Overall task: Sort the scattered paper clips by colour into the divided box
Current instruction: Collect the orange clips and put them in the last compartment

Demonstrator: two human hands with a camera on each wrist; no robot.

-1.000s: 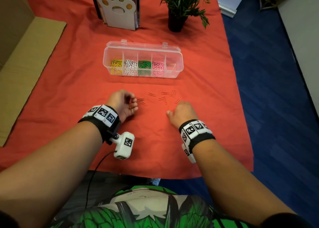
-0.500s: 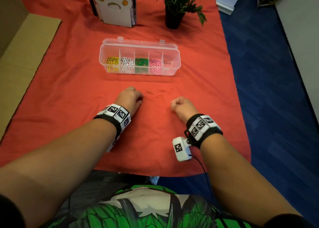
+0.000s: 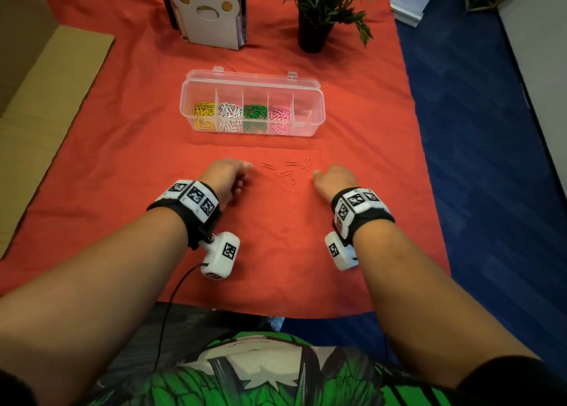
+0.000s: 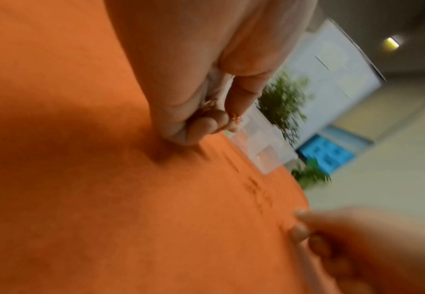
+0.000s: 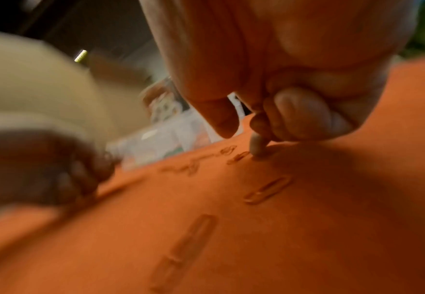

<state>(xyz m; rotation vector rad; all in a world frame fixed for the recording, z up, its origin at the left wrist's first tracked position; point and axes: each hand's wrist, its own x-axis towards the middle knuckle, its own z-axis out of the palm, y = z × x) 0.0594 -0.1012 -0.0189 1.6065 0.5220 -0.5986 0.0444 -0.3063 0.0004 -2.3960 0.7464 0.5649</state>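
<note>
The loose red paper clips (image 3: 288, 170) lie flat on the red cloth (image 3: 122, 160) betw. both hands, just in front of the divided box (image 3: 316, 111); prob. light, thin, stiff wire, slippery, hard to see, so best nipped at one end w/ fingertips. Left hand (image 3: 225, 177) is curled round a few gathered clips (image 4: 211, 107). Right hand (image 3: 333, 180) is curled too, one fingertip (image 5: 256, 147) pressing the cloth beside a clip (image 5: 237, 157), nothing seen inside.

You wear black wristbands (image 3: 196, 221) carrying white blocks of black-and-white square markers, a white camera pod (image 3: 221, 255) under each wrist, the left pod's black cable (image 3: 171, 301) trailing, and a green, white and black printed shirt (image 3: 260, 372).
</note>
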